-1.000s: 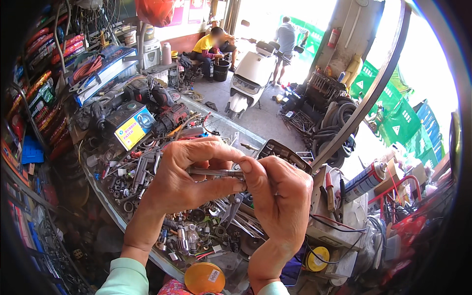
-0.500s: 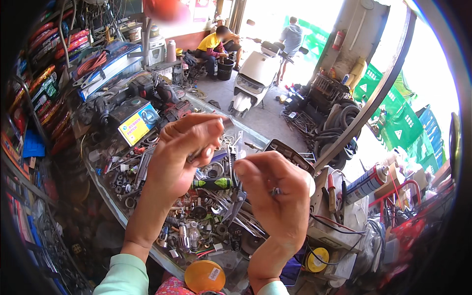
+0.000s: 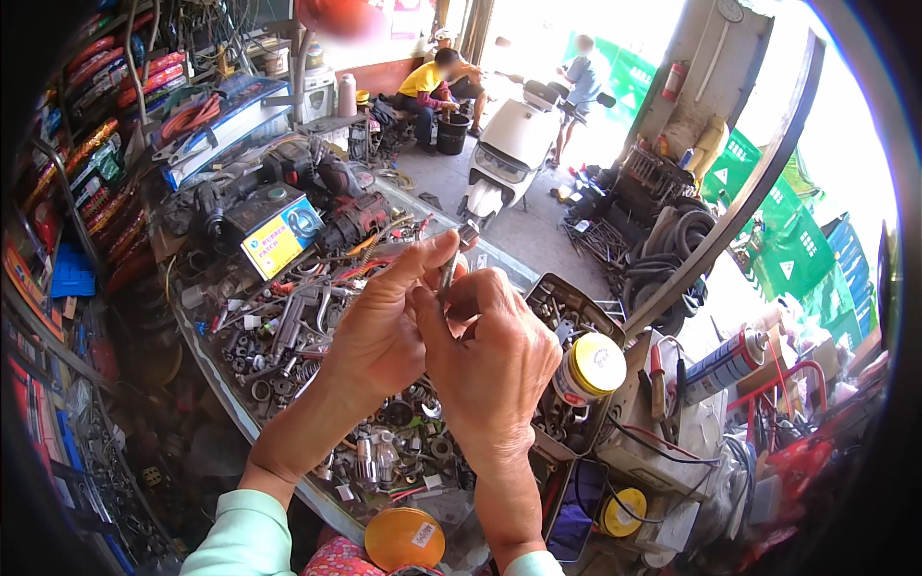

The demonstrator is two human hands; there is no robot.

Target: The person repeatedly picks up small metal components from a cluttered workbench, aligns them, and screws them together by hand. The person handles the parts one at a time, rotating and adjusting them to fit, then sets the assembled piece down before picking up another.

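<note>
My left hand (image 3: 379, 331) and my right hand (image 3: 490, 360) are pressed together above a cluttered workbench (image 3: 206, 360). Between their fingertips stands a slim metal bolt (image 3: 449, 269), upright, its head (image 3: 468, 233) sticking out above my left forefinger. The left forefinger and thumb pinch the upper shaft. My right thumb and fingers close on the lower shaft. Loose nuts, sockets and springs (image 3: 279, 336) lie spread on the bench under both hands.
A yellow-lidded tin (image 3: 591, 370) and a spray can (image 3: 725, 360) stand at right. A boxed battery (image 3: 279, 230) and power tools lie at back left. An orange lid (image 3: 403, 538) sits at the near edge. A white scooter (image 3: 514, 144) and two people are outside.
My hands came apart half a second ago, showing a green-handled tool on the bench, then joined again. The bolt has turned from lying level between them to standing upright.
</note>
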